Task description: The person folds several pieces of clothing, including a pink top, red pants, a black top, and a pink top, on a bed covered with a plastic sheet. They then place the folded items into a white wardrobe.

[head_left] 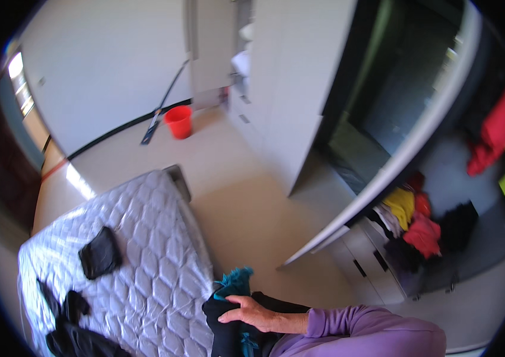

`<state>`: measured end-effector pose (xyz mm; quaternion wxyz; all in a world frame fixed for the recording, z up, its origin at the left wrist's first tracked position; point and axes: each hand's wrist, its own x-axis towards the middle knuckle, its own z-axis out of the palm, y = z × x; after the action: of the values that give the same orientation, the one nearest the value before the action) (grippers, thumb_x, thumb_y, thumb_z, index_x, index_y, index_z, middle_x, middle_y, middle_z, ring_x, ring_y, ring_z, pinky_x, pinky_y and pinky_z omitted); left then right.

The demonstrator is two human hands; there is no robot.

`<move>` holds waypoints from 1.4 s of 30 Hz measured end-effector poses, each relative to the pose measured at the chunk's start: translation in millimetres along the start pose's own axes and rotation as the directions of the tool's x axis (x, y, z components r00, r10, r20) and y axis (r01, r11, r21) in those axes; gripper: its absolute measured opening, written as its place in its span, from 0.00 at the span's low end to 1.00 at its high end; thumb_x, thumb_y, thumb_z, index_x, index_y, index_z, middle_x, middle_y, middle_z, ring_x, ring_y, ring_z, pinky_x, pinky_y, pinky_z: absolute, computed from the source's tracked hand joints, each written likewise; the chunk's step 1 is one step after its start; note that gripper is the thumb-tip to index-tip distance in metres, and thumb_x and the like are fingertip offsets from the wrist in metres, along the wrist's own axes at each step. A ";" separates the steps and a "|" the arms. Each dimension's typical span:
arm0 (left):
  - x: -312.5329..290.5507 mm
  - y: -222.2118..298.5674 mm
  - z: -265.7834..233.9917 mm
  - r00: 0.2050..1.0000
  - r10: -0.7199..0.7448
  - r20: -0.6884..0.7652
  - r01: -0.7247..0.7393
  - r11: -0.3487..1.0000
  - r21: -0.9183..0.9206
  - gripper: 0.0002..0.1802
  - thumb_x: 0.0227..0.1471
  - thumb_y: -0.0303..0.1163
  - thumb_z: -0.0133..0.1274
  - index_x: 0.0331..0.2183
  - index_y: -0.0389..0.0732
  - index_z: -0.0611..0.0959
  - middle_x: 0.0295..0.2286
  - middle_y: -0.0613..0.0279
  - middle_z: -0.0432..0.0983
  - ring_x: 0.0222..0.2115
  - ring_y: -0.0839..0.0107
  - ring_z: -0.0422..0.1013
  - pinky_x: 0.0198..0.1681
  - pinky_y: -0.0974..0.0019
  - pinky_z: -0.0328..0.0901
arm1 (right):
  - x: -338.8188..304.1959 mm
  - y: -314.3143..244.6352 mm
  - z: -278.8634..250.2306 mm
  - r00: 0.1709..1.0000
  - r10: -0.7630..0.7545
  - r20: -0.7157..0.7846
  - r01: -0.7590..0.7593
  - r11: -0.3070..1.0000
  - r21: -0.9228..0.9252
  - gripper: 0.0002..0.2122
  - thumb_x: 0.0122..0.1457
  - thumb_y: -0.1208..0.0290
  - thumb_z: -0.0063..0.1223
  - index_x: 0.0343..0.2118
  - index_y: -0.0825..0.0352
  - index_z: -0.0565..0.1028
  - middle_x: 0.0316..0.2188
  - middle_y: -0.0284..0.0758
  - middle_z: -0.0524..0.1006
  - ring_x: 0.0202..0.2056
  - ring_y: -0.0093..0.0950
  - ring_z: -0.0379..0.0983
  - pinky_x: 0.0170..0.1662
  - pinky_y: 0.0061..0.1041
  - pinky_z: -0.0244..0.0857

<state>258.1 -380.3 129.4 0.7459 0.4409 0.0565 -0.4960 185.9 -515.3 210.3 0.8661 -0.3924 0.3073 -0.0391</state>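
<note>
Purple sleeve [365, 333] fills the near right corner, and from it 1 hand [251, 312] reaches left, fingers curled over a bundle of black cloth [224, 324] with a teal fringed piece [234, 282] tucked against it. Which hand this is cannot be told for certain; it reads as the right, grasping the bundle from above. The other hand is out of view. The bundle sits at the near edge of the quilted mattress [145, 262], just right of its corner. Farther left on the mattress lie a folded black garment [100, 253] and a loose heap of black clothes [71, 333]. Far back stand a red bucket [178, 121] and a mop [160, 107]; to the right an open wardrobe [419, 226] holds coloured clothes. Judged from this, pinning both layers under the palm would keep the bundle from slipping apart.
</note>
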 end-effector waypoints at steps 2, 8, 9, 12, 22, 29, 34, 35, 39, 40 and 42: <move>-11.5 -4.5 20.0 0.994 -0.058 0.093 0.050 0.995 0.088 0.26 0.44 0.30 0.49 0.46 0.31 0.66 0.41 0.51 0.68 0.41 0.63 0.68 0.46 0.61 0.63 | -36.2 4.1 -7.2 0.991 0.015 -0.132 -0.017 1.000 -0.017 0.37 0.41 0.68 0.60 0.52 0.79 0.54 0.45 0.42 0.66 0.49 0.27 0.59 0.52 0.22 0.50; -36.1 -37.2 82.6 0.925 -0.270 0.267 0.174 0.926 0.334 0.26 0.44 0.31 0.50 0.46 0.32 0.66 0.42 0.51 0.68 0.41 0.63 0.68 0.46 0.61 0.63 | -97.4 47.9 -55.5 0.906 -0.080 -0.416 0.096 0.995 0.018 0.38 0.38 0.64 0.61 0.51 0.78 0.57 0.44 0.42 0.66 0.46 0.29 0.61 0.48 0.23 0.54; -38.5 -45.9 94.6 0.910 -0.298 0.287 0.181 0.911 0.370 0.26 0.44 0.32 0.50 0.47 0.32 0.66 0.42 0.51 0.68 0.41 0.62 0.68 0.46 0.61 0.63 | -110.0 50.9 -65.6 0.895 -0.095 -0.437 0.125 0.991 0.042 0.37 0.38 0.64 0.61 0.51 0.78 0.58 0.44 0.41 0.67 0.46 0.29 0.61 0.48 0.23 0.54; -46.4 -67.8 134.0 0.861 -0.377 0.340 0.197 0.865 0.462 0.27 0.44 0.32 0.50 0.47 0.32 0.66 0.42 0.51 0.68 0.41 0.62 0.67 0.46 0.60 0.63 | -136.8 60.0 -103.0 0.885 -0.159 -0.437 0.237 0.963 0.131 0.29 0.41 0.67 0.60 0.46 0.75 0.64 0.41 0.38 0.70 0.44 0.26 0.63 0.47 0.21 0.54; -69.2 -185.1 254.9 0.699 -0.605 0.382 0.254 0.709 0.658 0.28 0.44 0.35 0.50 0.47 0.34 0.66 0.42 0.51 0.67 0.42 0.62 0.67 0.46 0.60 0.62 | -269.1 29.7 -202.4 0.771 -0.218 -0.599 0.435 0.867 0.243 0.21 0.43 0.69 0.59 0.41 0.71 0.69 0.34 0.32 0.73 0.38 0.21 0.65 0.42 0.19 0.57; -99.5 -280.9 340.3 0.552 -0.735 0.394 0.285 0.610 0.739 0.28 0.44 0.36 0.51 0.47 0.35 0.66 0.43 0.51 0.67 0.42 0.61 0.66 0.46 0.59 0.62 | -342.9 32.6 -289.9 0.604 -0.217 -0.767 0.536 0.823 0.189 0.29 0.42 0.68 0.61 0.46 0.75 0.64 0.39 0.36 0.70 0.42 0.24 0.64 0.46 0.19 0.55; -108.4 -303.3 376.5 0.506 -0.778 0.372 0.282 0.557 0.781 0.29 0.44 0.38 0.51 0.48 0.36 0.66 0.43 0.51 0.67 0.42 0.61 0.66 0.46 0.59 0.61 | -397.9 12.3 -315.4 0.534 -0.288 -0.795 0.678 0.707 0.199 0.26 0.42 0.71 0.61 0.45 0.76 0.66 0.38 0.34 0.72 0.43 0.22 0.64 0.49 0.19 0.53; -108.1 -301.4 377.7 0.506 -0.785 0.359 0.286 0.545 0.788 0.29 0.44 0.38 0.51 0.48 0.36 0.66 0.43 0.51 0.66 0.42 0.61 0.66 0.46 0.59 0.61 | -405.2 8.9 -318.5 0.502 -0.289 -0.815 0.698 0.692 0.185 0.25 0.42 0.71 0.60 0.44 0.76 0.67 0.38 0.34 0.72 0.42 0.22 0.64 0.49 0.19 0.53; -94.3 -263.5 369.5 0.559 -0.765 0.320 0.281 0.538 0.795 0.29 0.44 0.39 0.51 0.48 0.36 0.66 0.43 0.51 0.66 0.42 0.60 0.66 0.46 0.58 0.61 | -421.0 -18.4 -326.4 0.434 -0.351 -0.830 0.805 0.565 0.182 0.20 0.42 0.69 0.60 0.38 0.73 0.71 0.34 0.33 0.74 0.38 0.22 0.67 0.45 0.18 0.56; -91.4 -251.8 368.1 0.580 -0.751 0.316 0.268 0.543 0.796 0.29 0.44 0.39 0.51 0.48 0.36 0.66 0.43 0.51 0.66 0.42 0.60 0.65 0.46 0.58 0.61 | -420.7 -21.5 -331.8 0.440 -0.348 -0.827 0.801 0.569 0.187 0.20 0.43 0.68 0.60 0.39 0.73 0.71 0.35 0.33 0.74 0.38 0.21 0.67 0.45 0.18 0.56; -83.6 -239.2 370.9 0.613 -0.730 0.303 0.265 0.551 0.792 0.29 0.44 0.40 0.51 0.48 0.37 0.66 0.44 0.51 0.66 0.43 0.60 0.65 0.46 0.58 0.61 | -425.9 -33.5 -339.1 0.422 -0.338 -0.842 0.796 0.582 0.165 0.20 0.43 0.68 0.59 0.39 0.73 0.70 0.35 0.33 0.74 0.38 0.21 0.67 0.46 0.18 0.56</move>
<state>-103.7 -615.8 253.4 0.3193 0.4585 -0.2388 -0.7943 -343.3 -629.1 276.9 0.6615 -0.1586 0.4407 -0.5857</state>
